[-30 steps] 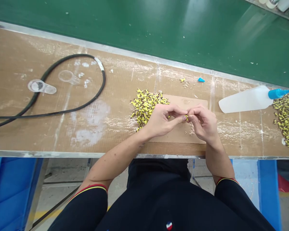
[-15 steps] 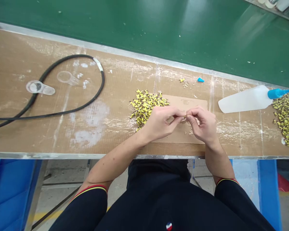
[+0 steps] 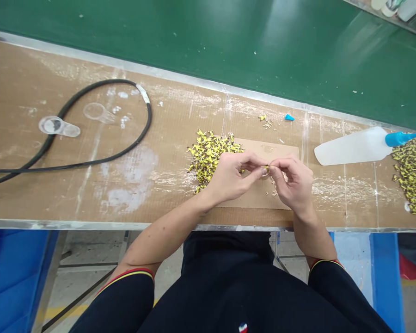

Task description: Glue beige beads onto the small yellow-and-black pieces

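Observation:
Over a flat piece of cardboard [image 3: 249, 201], my left hand [image 3: 234, 175] pinches a tiny yellow and dark piece [image 3: 266, 167] between thumb and forefinger. My right hand [image 3: 293, 182] meets it fingertip to fingertip, its thumb and forefinger closed at the other end of the same small piece; what exactly sits in that pinch is too small to make out. Left of the cardboard, partly behind my left hand, lies a heap of small yellow and dark pieces [image 3: 208, 155]. Tiny pale bits [image 3: 274, 193] are scattered on the cardboard beneath my fingers.
On the right lies a white squeeze bottle [image 3: 353, 145] with a blue nozzle, before a second yellow heap [image 3: 414, 178]. A blue cap [image 3: 289, 117] rests behind the cardboard. At left are a looped black cable [image 3: 100, 162] and clear plastic scoops [image 3: 60, 127].
Both hands stay nearly in place, still pinching. The fingertips have shifted slightly, and more of the yellow piece shows between them. The view has moved a little.

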